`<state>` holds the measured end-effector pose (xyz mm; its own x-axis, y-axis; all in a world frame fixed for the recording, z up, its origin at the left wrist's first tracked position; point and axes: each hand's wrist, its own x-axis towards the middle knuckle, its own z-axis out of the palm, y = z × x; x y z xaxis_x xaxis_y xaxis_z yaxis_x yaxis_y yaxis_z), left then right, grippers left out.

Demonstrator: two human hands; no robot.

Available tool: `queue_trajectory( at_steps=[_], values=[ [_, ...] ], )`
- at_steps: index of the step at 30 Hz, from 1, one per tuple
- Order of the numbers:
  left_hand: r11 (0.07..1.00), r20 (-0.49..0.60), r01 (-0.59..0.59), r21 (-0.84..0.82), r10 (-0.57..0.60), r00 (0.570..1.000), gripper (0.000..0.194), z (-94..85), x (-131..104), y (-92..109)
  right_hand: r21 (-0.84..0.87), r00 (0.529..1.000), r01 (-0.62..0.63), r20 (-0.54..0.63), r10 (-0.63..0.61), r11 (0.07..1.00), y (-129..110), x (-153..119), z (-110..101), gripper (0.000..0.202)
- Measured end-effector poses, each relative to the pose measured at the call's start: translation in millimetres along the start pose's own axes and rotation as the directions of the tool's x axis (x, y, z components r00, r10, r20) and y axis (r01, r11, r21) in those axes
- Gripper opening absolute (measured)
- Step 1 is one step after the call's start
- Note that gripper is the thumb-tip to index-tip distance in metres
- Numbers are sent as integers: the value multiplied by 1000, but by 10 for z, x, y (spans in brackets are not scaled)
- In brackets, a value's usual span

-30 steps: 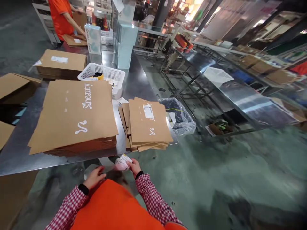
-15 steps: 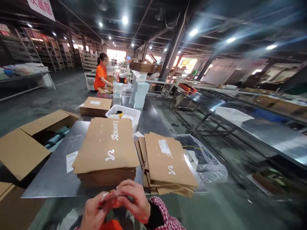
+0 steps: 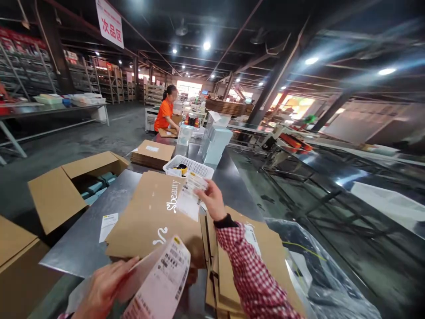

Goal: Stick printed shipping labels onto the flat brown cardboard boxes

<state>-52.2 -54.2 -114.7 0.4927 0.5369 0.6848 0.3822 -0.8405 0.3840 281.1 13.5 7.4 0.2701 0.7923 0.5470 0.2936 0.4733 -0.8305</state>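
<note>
My left hand (image 3: 102,283) is closed on a strip of printed shipping labels (image 3: 159,283) that curls up near the bottom of the view. Between the fingers and thumb of my right hand (image 3: 212,199) is a single shipping label (image 3: 190,197), slightly blurred, over the far right part of a stack of flat cardboard boxes (image 3: 142,212). The top box carries white "beauty" lettering, partly covered by that label. My right forearm crosses a second stack of flat boxes (image 3: 272,261), whose top one bears a white label.
Another label (image 3: 108,226) lies on the metal table (image 3: 83,239) at left. Beyond are a white basket (image 3: 202,170) holding a yellow-and-black item, a smaller cardboard stack (image 3: 156,150) and pale blue boxes (image 3: 215,141). An open carton (image 3: 56,199) stands left. A co-worker in orange (image 3: 163,116) works at the far end.
My hands were together at the table's near edge and are now apart. My right hand has reached forward with a label; the label strip now shows in my left. The view has swung left.
</note>
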Motion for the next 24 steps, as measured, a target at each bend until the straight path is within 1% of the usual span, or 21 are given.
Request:
queue_trajectory(
  at_steps=[1,2,3,4,5,6,7,8,10,12,14,15,17,18,19,20,21,22,23,24],
  values=[
    [1000,4,-12,28,12,1000,33,-2,-3,-2,44,991,-53,129,46,998,148,194,78,39],
    [999,5,-27,35,27,1000,35,-1,10,10,44,967,-103,238,90,994,293,350,175,44],
    [999,-16,-41,26,42,999,36,5,41,29,-14,937,-137,322,134,990,428,470,282,46],
    [999,-53,-48,7,49,997,35,18,88,46,-111,908,-148,378,179,983,547,559,390,46],
    [999,-92,-41,-16,40,995,31,38,147,54,-220,885,-140,409,222,965,650,623,492,46],
    [999,-119,-23,-44,18,993,26,65,212,48,-319,867,-123,426,258,940,734,669,583,46],
    [997,-115,11,-70,-19,993,24,99,276,25,-390,854,-105,436,284,915,801,702,660,47],
    [994,-82,59,-90,-67,994,25,136,333,-15,-437,844,-90,444,302,895,853,728,721,47],
    [983,49,151,-103,-147,988,26,217,412,-128,-496,831,-62,454,320,866,917,770,799,50],
    [976,172,204,-80,-188,967,26,290,434,-250,-568,824,-12,461,330,823,937,802,828,54],
    [979,242,198,-47,-181,953,25,339,419,-344,-663,822,74,464,331,745,918,810,835,63],
    [982,264,186,-31,-171,949,25,354,408,-376,-709,830,111,452,328,696,900,796,842,71],
    [989,268,148,-16,-139,953,25,371,395,-415,-812,870,154,381,312,564,864,717,888,86],
    [992,248,122,-19,-114,962,24,376,396,-425,-847,891,174,352,286,503,856,653,933,89],
    [996,222,90,-28,-81,972,24,380,404,-430,-854,897,218,366,248,472,859,583,992,87],
    [998,186,50,-41,-42,982,24,383,418,-429,-839,883,297,423,204,457,874,516,1060,81],
    [998,145,8,-54,0,989,24,383,437,-423,-799,845,385,506,170,462,900,466,1126,72],
    [998,116,-21,-59,27,993,24,379,458,-412,-753,801,447,577,157,483,933,445,1177,64],
    [998,105,-32,-53,37,994,23,367,475,-399,-736,782,449,598,177,506,965,460,1201,57],
    [999,112,-26,-36,30,993,23,349,482,-391,-765,797,388,559,230,514,991,507,1186,53]
  ],
)
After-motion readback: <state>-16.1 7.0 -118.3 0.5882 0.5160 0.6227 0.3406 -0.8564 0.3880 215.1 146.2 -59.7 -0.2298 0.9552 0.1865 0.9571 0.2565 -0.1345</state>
